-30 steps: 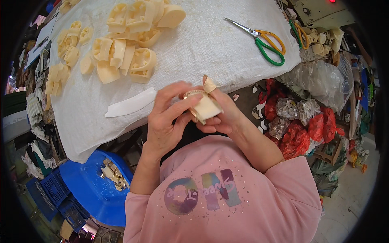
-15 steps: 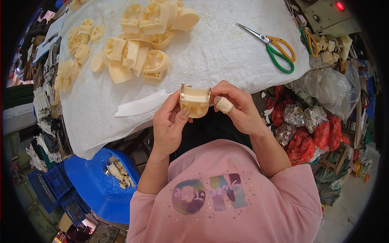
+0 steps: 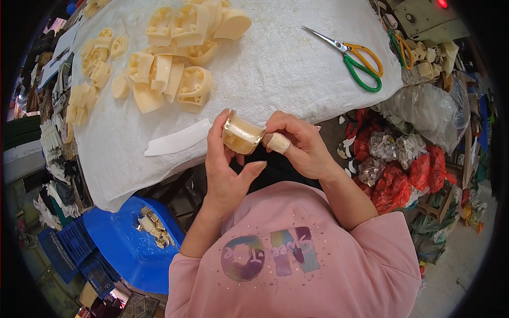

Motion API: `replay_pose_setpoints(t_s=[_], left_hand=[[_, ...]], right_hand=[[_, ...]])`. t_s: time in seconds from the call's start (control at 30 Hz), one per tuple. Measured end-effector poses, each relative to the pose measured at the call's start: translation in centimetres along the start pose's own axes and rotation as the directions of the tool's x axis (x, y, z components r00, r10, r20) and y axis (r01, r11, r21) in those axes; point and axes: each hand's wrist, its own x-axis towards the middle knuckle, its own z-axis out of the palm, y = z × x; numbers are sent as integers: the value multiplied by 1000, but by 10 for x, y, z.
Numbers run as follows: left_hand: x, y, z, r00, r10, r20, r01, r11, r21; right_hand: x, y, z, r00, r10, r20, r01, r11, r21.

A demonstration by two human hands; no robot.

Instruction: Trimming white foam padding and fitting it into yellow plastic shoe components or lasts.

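Observation:
A cream plastic shoe heel (image 3: 243, 134) with shiny gold trim along its edges is held tilted in front of my chest. My left hand (image 3: 222, 169) grips it by its left side, fingers behind and thumb raised away from it. At its right end, my right hand (image 3: 297, 143) pinches the gold edge between thumb and forefinger. A beige tape wrap (image 3: 278, 143) covers that thumb. Beyond my hands, several plain cream heels (image 3: 193, 87) lie heaped on the white woven cloth (image 3: 265, 69). A white strip (image 3: 177, 139) rests left of my left hand.
Scissors (image 3: 347, 50) with orange and green handles lie at the right of the cloth. A blue basin (image 3: 114, 249) with gold-coloured pieces (image 3: 154, 227) stands lower left. Red bags (image 3: 392, 185) and clear plastic bags (image 3: 429, 114) crowd the right side.
The heel has been tilted, its right end now lower, and moved slightly left. My left thumb has lifted off its front. My right hand has shifted left onto its edge.

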Motion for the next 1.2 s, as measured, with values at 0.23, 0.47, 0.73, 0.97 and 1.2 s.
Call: replay_pose_setpoints(t_s=[0.23,0.47,0.73,0.97,1.2], left_hand=[[4,-6,-5,995,90,-48,-82,987,137],[3,-3,-6,970,241,39,-242,927,287],[7,-2,-5,956,293,18,-276,876,396],[12,3,-2,946,324,-1,-276,808,520],[11,10,6,946,323,6,-291,846,447]], right_hand=[[-1,-8,5,995,-97,5,96,970,-224],[1,-27,1,988,-128,91,153,915,-374],[-5,-10,3,990,140,19,-140,990,-21],[-1,-4,6,978,203,41,-206,932,298],[0,7,14,978,204,-51,-177,929,324]])
